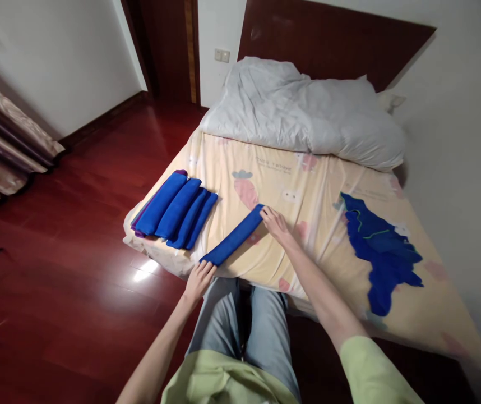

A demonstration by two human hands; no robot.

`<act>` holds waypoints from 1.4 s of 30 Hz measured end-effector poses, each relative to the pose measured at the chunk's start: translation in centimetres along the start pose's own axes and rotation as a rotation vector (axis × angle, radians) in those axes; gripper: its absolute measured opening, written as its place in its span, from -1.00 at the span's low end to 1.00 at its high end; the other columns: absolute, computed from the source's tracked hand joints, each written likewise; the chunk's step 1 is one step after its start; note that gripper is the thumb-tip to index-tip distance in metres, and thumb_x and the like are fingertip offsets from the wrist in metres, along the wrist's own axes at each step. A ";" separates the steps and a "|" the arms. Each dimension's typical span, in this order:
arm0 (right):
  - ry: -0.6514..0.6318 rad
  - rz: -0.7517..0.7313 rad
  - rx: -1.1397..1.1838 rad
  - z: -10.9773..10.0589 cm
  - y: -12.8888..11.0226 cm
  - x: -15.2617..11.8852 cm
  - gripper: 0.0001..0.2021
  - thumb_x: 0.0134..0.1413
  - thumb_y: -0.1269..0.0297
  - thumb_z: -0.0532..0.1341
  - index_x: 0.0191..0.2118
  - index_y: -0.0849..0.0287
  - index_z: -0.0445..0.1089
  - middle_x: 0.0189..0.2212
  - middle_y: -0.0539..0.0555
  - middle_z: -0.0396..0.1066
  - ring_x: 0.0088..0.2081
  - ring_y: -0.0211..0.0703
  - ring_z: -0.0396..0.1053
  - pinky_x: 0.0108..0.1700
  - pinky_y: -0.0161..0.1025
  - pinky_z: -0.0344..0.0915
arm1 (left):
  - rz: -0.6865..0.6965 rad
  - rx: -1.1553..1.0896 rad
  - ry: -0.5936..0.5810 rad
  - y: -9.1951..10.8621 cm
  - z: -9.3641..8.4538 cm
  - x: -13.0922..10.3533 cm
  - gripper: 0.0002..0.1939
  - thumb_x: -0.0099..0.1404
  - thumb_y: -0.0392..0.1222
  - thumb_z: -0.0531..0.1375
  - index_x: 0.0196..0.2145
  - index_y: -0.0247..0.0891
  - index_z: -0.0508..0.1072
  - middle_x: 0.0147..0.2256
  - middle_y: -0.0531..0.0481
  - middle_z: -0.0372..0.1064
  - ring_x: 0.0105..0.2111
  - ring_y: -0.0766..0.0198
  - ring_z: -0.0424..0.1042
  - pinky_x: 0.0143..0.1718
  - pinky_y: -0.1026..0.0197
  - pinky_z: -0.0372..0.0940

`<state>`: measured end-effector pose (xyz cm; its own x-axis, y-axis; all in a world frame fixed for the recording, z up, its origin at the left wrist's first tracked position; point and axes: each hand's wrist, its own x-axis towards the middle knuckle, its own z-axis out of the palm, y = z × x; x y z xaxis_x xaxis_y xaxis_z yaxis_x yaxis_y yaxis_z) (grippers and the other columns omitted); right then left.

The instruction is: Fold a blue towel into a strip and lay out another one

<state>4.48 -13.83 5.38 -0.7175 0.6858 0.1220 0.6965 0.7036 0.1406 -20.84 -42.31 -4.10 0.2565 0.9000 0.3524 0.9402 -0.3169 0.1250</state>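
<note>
A blue cloth folded into a long narrow strip (235,238) lies slantwise near the front edge of the bed. My left hand (201,276) grips its near left end, and my right hand (273,222) grips its far right end. Both hands have their fingers closed on the cloth. To the left, several folded blue cloths (178,209) lie side by side, overlapping, with purple cloth (140,229) under the leftmost one. On the right side of the bed, a crumpled heap of blue cloth (377,247) with green edging lies spread out.
The bed has a patterned yellow sheet (316,207). A bunched grey-white quilt (303,112) lies across its head, before a dark wooden headboard (328,39). Red-brown floor (76,269) shows at the left, with a curtain (5,140) beyond.
</note>
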 end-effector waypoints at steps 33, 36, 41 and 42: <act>0.436 1.005 0.559 4.9 -5.8 -33.5 -0.60 0.28 0.30 0.05 0.17 0.20 0.39 0.24 0.30 0.26 0.31 0.05 0.19 0.35 0.07 0.13 | -0.180 -0.557 -0.198 9.0 -1.0 -9.6 -0.70 0.45 -0.17 0.02 -0.18 -0.23 0.55 -0.27 -0.10 0.45 -0.25 0.13 0.43 -0.21 0.12 0.33; 0.390 1.284 0.336 3.9 -1.5 -41.3 -0.55 0.26 0.25 0.04 0.18 0.26 0.39 0.25 0.36 0.23 0.31 0.14 0.17 0.34 0.14 0.10 | -0.190 -0.555 -0.237 8.7 -0.6 -8.4 -0.68 0.43 -0.10 0.02 -0.21 -0.21 0.56 -0.27 -0.11 0.48 -0.26 0.11 0.46 -0.20 0.09 0.36; 0.272 1.379 0.279 2.6 5.8 -43.6 -0.49 0.26 0.17 0.07 0.26 0.22 0.35 0.37 0.32 0.07 0.37 0.18 0.04 0.34 0.10 0.04 | -0.041 -0.490 -0.364 10.0 -0.8 -5.6 -0.68 0.38 -0.15 0.01 -0.23 -0.17 0.57 -0.26 -0.09 0.51 -0.22 0.09 0.50 -0.18 0.09 0.34; 0.243 1.377 0.298 2.4 7.1 -43.0 -0.49 0.25 0.17 0.09 0.26 0.20 0.36 0.37 0.29 0.07 0.38 0.18 0.01 0.35 0.10 0.01 | -0.029 -0.479 -0.384 10.7 -0.8 -5.5 -0.68 0.38 -0.16 0.01 -0.23 -0.17 0.58 -0.26 -0.09 0.51 -0.22 0.09 0.50 -0.16 0.08 0.35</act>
<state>40.33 -37.88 -1.26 0.5576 0.8154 0.1558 0.7815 -0.4522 -0.4299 -12.36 -50.89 -3.96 0.3785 0.9256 -0.0053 0.7655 -0.3098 0.5639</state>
